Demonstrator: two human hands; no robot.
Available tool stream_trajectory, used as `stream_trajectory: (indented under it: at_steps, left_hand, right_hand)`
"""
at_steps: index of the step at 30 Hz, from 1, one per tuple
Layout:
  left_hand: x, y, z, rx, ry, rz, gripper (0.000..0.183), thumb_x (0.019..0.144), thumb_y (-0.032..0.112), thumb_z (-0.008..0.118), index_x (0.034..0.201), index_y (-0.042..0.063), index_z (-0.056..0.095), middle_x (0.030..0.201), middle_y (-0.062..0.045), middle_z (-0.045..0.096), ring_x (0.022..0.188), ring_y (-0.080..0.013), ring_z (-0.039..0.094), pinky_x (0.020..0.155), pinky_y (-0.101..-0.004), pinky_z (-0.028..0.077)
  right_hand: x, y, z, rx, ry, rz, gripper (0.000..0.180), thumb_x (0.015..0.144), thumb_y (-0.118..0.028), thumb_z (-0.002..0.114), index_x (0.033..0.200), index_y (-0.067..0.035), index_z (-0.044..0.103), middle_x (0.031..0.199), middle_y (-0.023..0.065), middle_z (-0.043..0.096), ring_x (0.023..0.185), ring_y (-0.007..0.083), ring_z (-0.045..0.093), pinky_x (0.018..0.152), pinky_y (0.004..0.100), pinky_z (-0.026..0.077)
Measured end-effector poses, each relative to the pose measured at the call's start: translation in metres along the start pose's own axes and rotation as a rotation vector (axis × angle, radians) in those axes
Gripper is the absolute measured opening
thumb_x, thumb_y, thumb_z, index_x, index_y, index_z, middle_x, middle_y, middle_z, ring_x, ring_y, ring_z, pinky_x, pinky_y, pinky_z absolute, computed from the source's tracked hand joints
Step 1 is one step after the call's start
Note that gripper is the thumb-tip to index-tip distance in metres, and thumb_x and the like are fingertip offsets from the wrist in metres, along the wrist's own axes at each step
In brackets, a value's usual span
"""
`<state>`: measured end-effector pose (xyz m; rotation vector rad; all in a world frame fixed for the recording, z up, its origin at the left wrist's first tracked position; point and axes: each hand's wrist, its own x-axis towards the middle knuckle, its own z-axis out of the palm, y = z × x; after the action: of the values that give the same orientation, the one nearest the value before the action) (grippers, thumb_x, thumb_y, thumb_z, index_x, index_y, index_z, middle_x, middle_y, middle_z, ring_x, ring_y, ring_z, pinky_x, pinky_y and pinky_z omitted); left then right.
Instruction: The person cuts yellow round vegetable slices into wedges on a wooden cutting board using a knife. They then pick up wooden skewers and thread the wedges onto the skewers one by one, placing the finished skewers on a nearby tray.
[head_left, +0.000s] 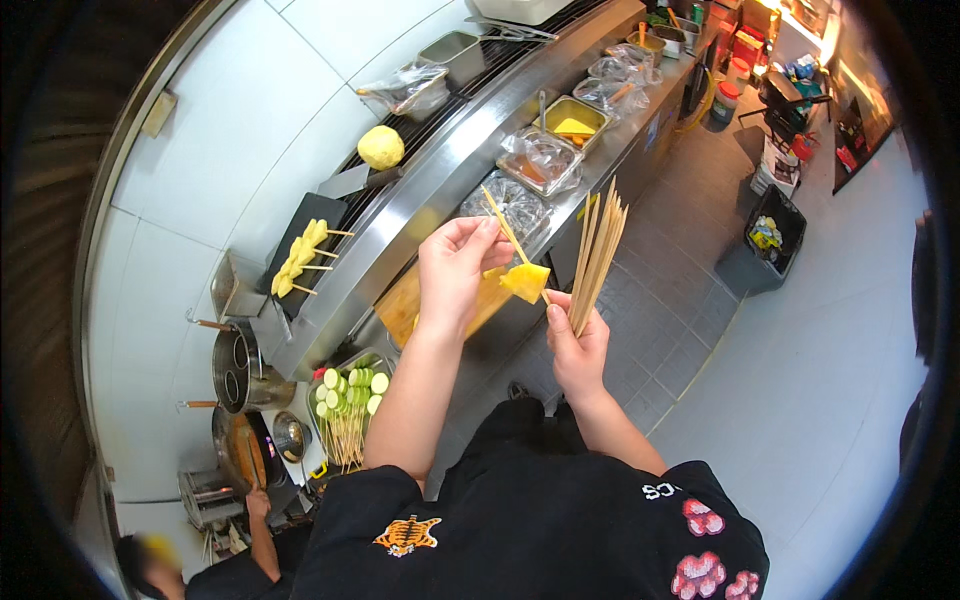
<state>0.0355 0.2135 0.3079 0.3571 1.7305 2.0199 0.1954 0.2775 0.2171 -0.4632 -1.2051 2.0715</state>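
Observation:
In front of my body, my left hand (459, 259) pinches the upper part of a thin wooden skewer (504, 225) between thumb and fingers. A yellow fruit chunk (526, 282), which looks like pineapple, is on that skewer, between my two hands. My right hand (579, 341) grips a bundle of wooden skewers (598, 259), its thumb by the lower end of the skewer with the chunk. Below my left hand lies a wooden cutting board (405, 304), partly hidden by my forearm. Skewered yellow pieces (300, 259) rest on a black board (319, 212) at the left.
A knife (352, 181) and a peeled yellow fruit (381, 147) lie on the rack shelf. Zucchini skewers (349, 397) fill a tray at lower left. Metal containers (574, 120) line the counter. A co-worker's hand (259, 502) is at a wok (240, 450); a bin (761, 244) stands right.

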Motion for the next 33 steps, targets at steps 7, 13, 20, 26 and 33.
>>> stream_trajectory:
  at_steps: [7,13,20,26,33]
  left_hand:
    - [-0.004,-0.025,0.018,0.099,-0.087,0.198,0.014,0.107,0.017,0.069,0.104,0.003,0.071,0.092,-0.002,0.073,0.084,-0.0095,0.069,0.08,-0.0268,0.058]
    - [-0.017,-0.037,0.029,0.3,-0.159,0.497,0.01,0.105,0.009,0.068,0.105,0.0,0.066,0.098,-0.005,0.073,0.089,-0.0114,0.07,0.082,-0.0259,0.056]
    - [-0.033,-0.05,0.048,0.336,-0.149,0.657,0.005,0.103,0.001,0.066,0.099,-0.002,0.065,0.1,-0.01,0.073,0.09,-0.0159,0.071,0.083,-0.0296,0.058]
    - [-0.041,-0.063,0.069,-0.058,-0.213,0.234,0.009,0.108,0.009,0.064,0.11,0.001,0.063,0.107,-0.009,0.073,0.096,-0.0143,0.071,0.088,-0.0291,0.058]
    - [-0.044,-0.071,0.072,0.003,-0.342,-0.104,0.018,0.102,0.011,0.074,0.113,-0.002,0.072,0.103,-0.006,0.076,0.093,-0.0099,0.07,0.085,-0.0262,0.058]
  right_hand:
    - [-0.015,-0.009,-0.006,0.158,0.108,0.142,0.02,0.109,-0.011,0.061,0.127,-0.002,0.066,0.071,-0.0064,0.047,0.054,0.0037,0.039,0.051,0.0227,0.032]
    - [-0.018,-0.021,-0.025,0.495,0.109,0.319,0.021,0.11,-0.015,0.06,0.127,-0.004,0.063,0.064,-0.005,0.04,0.05,0.0062,0.033,0.048,0.0253,0.029]
    - [-0.028,-0.027,-0.036,0.643,0.146,0.341,0.021,0.112,-0.016,0.057,0.128,-0.005,0.062,0.064,-0.0053,0.037,0.05,0.0066,0.031,0.048,0.0256,0.03]
    - [-0.027,-0.023,-0.046,0.473,0.197,0.187,0.019,0.112,-0.017,0.056,0.128,-0.007,0.062,0.063,-0.0055,0.038,0.05,0.0061,0.032,0.049,0.025,0.03]
    - [-0.022,-0.015,-0.052,0.331,0.23,0.089,0.01,0.111,-0.016,0.059,0.118,-0.008,0.059,0.065,-0.0052,0.042,0.051,0.006,0.034,0.049,0.0251,0.029]
